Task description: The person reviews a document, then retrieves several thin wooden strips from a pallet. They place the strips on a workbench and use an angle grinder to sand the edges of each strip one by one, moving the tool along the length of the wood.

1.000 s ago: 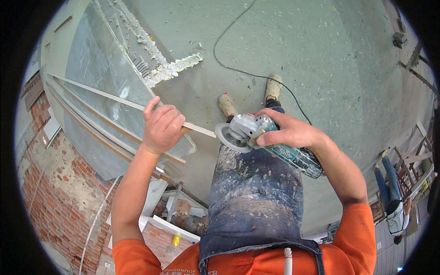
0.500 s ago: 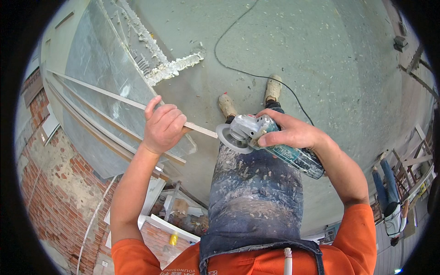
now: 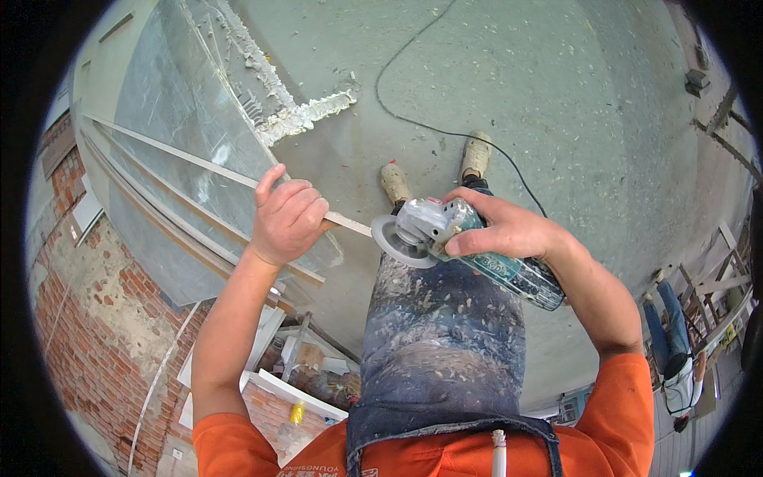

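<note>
My left hand [image 3: 288, 216] is closed round a long, thin pale strip [image 3: 187, 158], which runs from the table at the upper left out past my fist. Its near end meets the rim of a round grey disc [image 3: 391, 246]. That disc sits on an angle grinder [image 3: 509, 273] with a metal head and a green, dust-specked body. Over the grinder, my right hand [image 3: 505, 229] grips it from above with the thumb along the near side. The grinder is held above my dusty apron [image 3: 441, 342].
A smooth grey tabletop [image 3: 179, 87] at the left carries more long strips [image 3: 171, 206]. A dark power cord [image 3: 378, 87] crosses the green floor. White crusted material [image 3: 306, 117] stands near the table edge. Offcuts [image 3: 318, 362] lie lower left; another person [image 3: 675, 358] is far right.
The strip and my left hand have shifted slightly to the right, and the strip's end now meets the disc nearer its upper left rim. The grinder is almost still.
</note>
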`<state>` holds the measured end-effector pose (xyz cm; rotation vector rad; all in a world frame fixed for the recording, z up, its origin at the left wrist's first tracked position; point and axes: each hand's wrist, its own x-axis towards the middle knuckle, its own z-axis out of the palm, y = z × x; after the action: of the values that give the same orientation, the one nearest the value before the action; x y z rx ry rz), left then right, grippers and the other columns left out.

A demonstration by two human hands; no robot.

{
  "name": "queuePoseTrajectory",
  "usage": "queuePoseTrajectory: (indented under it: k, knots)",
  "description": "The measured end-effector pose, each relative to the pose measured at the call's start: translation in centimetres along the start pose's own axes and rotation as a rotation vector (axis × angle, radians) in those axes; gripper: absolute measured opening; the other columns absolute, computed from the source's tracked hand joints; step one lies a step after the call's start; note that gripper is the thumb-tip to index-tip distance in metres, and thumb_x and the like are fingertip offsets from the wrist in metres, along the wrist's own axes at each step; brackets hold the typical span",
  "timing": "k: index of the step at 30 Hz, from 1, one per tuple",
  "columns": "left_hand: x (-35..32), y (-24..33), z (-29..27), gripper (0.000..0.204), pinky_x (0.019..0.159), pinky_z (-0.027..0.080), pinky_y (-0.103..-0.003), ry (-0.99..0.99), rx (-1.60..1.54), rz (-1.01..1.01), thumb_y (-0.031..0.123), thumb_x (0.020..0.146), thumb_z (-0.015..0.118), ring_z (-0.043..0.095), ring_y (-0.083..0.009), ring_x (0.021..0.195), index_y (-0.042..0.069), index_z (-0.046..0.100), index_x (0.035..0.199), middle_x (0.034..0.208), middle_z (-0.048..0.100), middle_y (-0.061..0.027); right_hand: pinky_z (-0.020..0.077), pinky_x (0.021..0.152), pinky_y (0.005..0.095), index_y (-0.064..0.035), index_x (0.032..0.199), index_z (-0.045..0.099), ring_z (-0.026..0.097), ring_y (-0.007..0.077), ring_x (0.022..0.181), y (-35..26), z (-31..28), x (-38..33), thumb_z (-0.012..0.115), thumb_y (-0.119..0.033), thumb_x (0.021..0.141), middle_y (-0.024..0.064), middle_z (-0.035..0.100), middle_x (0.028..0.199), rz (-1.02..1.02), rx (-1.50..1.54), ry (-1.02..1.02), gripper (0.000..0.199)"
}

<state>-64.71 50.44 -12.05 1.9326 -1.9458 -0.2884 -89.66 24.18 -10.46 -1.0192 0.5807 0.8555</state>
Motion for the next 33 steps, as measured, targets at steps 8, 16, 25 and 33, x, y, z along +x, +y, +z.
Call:
queuePoseTrajectory:
  k: [8, 16, 25, 33]
  knots:
    - [-0.1, 0.0, -0.2, 0.035, 0.110, 0.038, -0.051, 0.002, 0.004, 0.005, 0.015, 0.070, 0.081, 0.065, -0.0180, 0.089, 0.016, 0.058, 0.097, 0.088, 0.064, 0.0031, 0.0445, 0.105, 0.0391, -0.0043, 0.143, 0.052, 0.061, 0.0338, 0.121, -0.7, -0.2, 0.8, 0.076, -0.053, 0.076, 0.0224, 0.065, 0.128, -0.052, -0.142, -0.003, 0.086]
    - [-0.4, -0.2, -0.1, 0.032, 0.110, 0.039, -0.052, -0.013, 0.016, 0.009, 0.015, 0.073, 0.080, 0.066, -0.0201, 0.092, 0.015, 0.060, 0.098, 0.090, 0.065, 0.0017, 0.0454, 0.105, 0.0393, -0.0050, 0.144, 0.051, 0.063, 0.0346, 0.120, -1.4, -0.5, 0.2, 0.077, -0.053, 0.077, 0.0236, 0.065, 0.128, -0.054, -0.192, -0.025, 0.086]
    - [-0.5, -0.1, -0.1, 0.032, 0.109, 0.040, -0.052, 0.008, 0.016, 0.002, 0.007, 0.072, 0.076, 0.066, -0.0195, 0.091, 0.016, 0.058, 0.098, 0.089, 0.064, 0.0024, 0.0457, 0.104, 0.0392, -0.0059, 0.143, 0.051, 0.064, 0.0343, 0.118, -1.1, -0.6, -0.2, 0.078, -0.051, 0.077, 0.0224, 0.067, 0.124, -0.042, -0.179, -0.017, 0.084]
    - [-1.3, -0.5, 0.0, 0.039, 0.110, 0.038, -0.054, -0.044, -0.001, 0.013, 0.030, 0.079, 0.083, 0.067, -0.0228, 0.095, 0.015, 0.059, 0.104, 0.098, 0.068, -0.0002, 0.0445, 0.105, 0.0366, -0.0023, 0.140, 0.054, 0.062, 0.0313, 0.120, -0.8, -1.0, 0.8, 0.077, -0.050, 0.078, 0.0199, 0.066, 0.125, -0.041, -0.084, 0.112, 0.082]
